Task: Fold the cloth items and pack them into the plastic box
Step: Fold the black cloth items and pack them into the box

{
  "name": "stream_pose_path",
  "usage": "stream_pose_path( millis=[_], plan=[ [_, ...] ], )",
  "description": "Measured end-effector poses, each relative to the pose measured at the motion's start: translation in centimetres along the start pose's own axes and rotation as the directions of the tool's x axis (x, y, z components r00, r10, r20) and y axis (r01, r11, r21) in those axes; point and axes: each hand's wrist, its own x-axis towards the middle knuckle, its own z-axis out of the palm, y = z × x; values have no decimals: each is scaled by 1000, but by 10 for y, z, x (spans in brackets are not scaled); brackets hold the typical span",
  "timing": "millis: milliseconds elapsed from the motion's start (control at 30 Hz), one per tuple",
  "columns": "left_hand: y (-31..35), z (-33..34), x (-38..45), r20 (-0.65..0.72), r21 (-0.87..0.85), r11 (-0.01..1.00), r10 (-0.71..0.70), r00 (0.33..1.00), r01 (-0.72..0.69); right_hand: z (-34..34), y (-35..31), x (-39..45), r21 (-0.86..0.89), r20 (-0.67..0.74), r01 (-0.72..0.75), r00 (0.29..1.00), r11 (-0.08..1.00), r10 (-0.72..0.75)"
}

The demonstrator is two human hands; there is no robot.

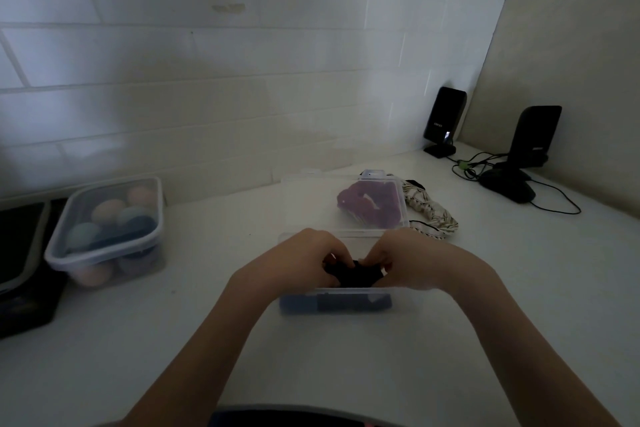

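2 hands, 1 dark cloth point(353, 274), 1 clear plastic box point(336, 302) w/ its lid point(311, 204) flipped open behind. Left hand point(304, 260) & right hand point(412, 260) sit side by side over the box, fingers curled in, both pinching the dark cloth between them; cloth is bunched at the box's top opening. Under the hands, thru the box's near wall, more dark/blue fabric already inside; how many pieces, can't tell.

Beyond the right hand: 1 purple cloth point(370, 204), seen thru the open lid, and 1 cream patterned cloth point(433, 215) just beside it to the right. Further off right, 2 black speakers point(445, 118) w/ cables on the white counter point(346, 357).

Well left of the left hand: 1 lidded clear tub point(107, 229) holding pastel balls, approx 8, count blurry. Past it at the edge, dark flat items point(20, 253), can't tell what.

Wrists block view of the box's side walls.
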Motion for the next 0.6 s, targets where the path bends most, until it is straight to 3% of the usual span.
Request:
stream_pose_path(
  millis=[300,467,600],
  plan=[
    [1,1,3,-26,23,999,-23,999,24,7,-6,6,54,-62,-52,997,997,56],
    [0,4,5,-34,40,998,-42,999,43,8,-14,10,-12,-3,-110,994,994,110],
    [-1,3,5,-10,28,999,-33,999,34,9,-16,10,-23,-60,-125,991,992,124]
  ],
)
